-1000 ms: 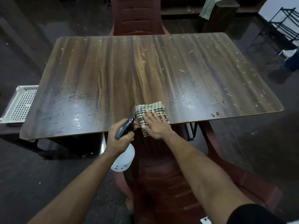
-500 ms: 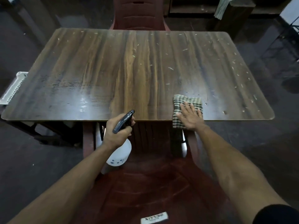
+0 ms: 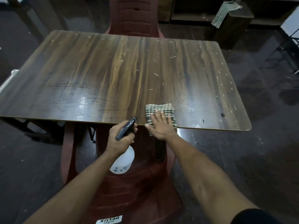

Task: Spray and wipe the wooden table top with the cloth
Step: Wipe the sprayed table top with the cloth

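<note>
Cloth [image 3: 159, 111], green-and-cream check, folded, sits on the near edge of the wooden bench [image 3: 113, 70], right of centre, with its lower part hanging over the edge. Right hand [image 3: 161, 127] lies flat on the cloth, fingers [image 3: 162, 116] straight and spread, palm past the bench edge, pressing the fabric down, not pinching it. Left hand [image 3: 120, 139] is just beside it, in front of the bench edge and below the top, fingers curled round the neck of the spray bottle [image 3: 123, 160]; dark trigger head points toward the bench, white body hangs under the fist. Wet glossy patches show on the near strip of the bench, one left of centre, one right of the cloth. Pale flecks of debris are scattered over the far and right parts of the top. Two small dark spots sit near the near right corner; can't tell what they are. Red plastic chair [image 3: 129, 191] is below the arms, tucked under the near edge; another red chair [image 3: 134, 18] stands at the far side. White perforated crate [image 3: 6, 81] peeks out at the left edge. Green rag [image 3: 224, 13] is draped over a dark block at top right.
</note>
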